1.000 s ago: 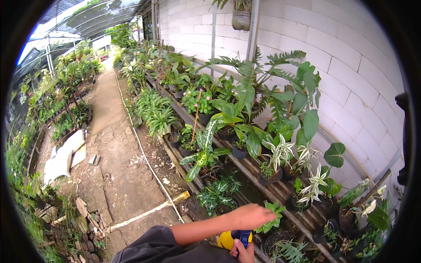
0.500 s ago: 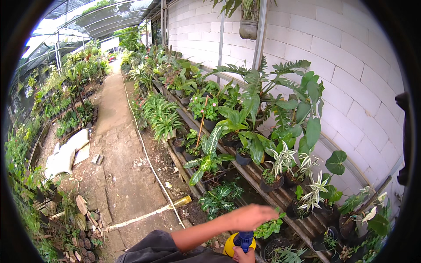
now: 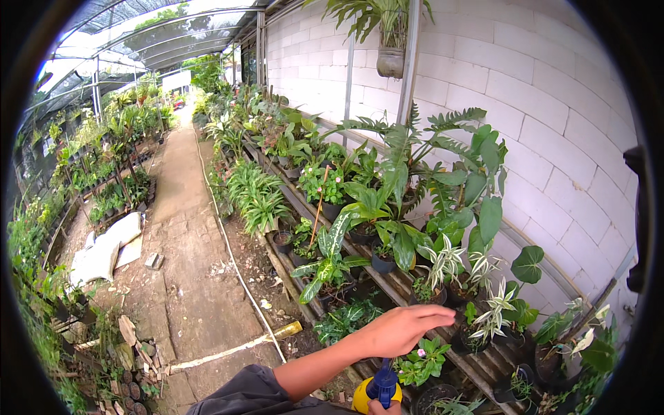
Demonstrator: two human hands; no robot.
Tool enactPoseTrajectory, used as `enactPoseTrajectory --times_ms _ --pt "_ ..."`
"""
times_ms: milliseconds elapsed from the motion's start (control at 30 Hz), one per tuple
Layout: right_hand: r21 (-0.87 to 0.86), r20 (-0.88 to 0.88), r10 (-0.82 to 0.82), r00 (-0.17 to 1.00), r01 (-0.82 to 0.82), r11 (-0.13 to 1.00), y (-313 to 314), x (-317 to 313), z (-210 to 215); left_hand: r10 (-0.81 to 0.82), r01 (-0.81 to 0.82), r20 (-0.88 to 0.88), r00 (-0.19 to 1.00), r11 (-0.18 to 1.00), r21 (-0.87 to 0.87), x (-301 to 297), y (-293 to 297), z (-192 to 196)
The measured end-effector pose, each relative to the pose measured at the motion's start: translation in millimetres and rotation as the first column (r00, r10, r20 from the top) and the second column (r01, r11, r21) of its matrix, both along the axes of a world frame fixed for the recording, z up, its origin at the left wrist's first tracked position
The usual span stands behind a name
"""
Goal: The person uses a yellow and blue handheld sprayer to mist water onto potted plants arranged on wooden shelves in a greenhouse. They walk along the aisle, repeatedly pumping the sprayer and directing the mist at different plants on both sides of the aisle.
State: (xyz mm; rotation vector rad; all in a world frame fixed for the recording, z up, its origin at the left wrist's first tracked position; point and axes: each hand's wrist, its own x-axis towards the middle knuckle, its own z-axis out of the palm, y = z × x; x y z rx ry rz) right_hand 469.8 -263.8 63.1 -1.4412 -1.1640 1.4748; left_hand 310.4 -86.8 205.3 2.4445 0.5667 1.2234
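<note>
My left hand [image 3: 407, 330] reaches across from the lower left, palm down, its fingers stretched out together to the right. It is just above a pump sprayer with a yellow tank [image 3: 362, 397] and a dark blue top [image 3: 384, 380]. Whether the palm touches the sprayer's top is hidden. At the lower edge, my right hand [image 3: 384, 408] is closed round the blue part of the sprayer, mostly cut off by the frame. Right beside the sprayer grows a small green plant with a pink flower [image 3: 422, 353].
Potted plants crowd a slatted rack [image 3: 484, 380] along a white block wall [image 3: 539, 104]. Below my left hand's wrist grow silvery-leaved plants [image 3: 346, 319]. On the dirt path [image 3: 200, 290] lie a hose [image 3: 242, 280], a yellowish pole [image 3: 287, 330] and white sacks [image 3: 104, 256].
My left hand has risen slightly and moved a little right, its fingers straightening from a bent pose. The sprayer and right hand sit slightly lower in view. The view has tilted a little upward.
</note>
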Motion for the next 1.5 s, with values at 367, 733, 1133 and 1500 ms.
enactPoseTrajectory --times_ms 367,733,1133,1500 --pt "0.031 -0.158 -0.057 0.986 0.062 0.998 -6.4 -13.5 46.7 -0.134 0.107 -0.141 0.981 0.977 -0.186 -2.9 -11.2 5.5" --pt "0.218 0.023 -0.087 0.996 0.08 0.973 -7.0 -17.4 47.7 -0.28 0.197 -0.362 0.889 0.948 -0.248 2.6 -41.1 -44.9" --pt "0.187 -0.042 -0.017 0.999 0.025 0.982 1.3 -24.2 25.6 -0.292 0.181 -0.36 0.886 0.933 -0.31 -8.8 -43.9 -54.0" --pt "-0.043 0.136 0.078 0.988 -0.073 0.996 34.6 -55.8 0.8 -0.421 0.2 -0.554 0.718 0.888 -0.415 -36.4 0.8 -43.8"
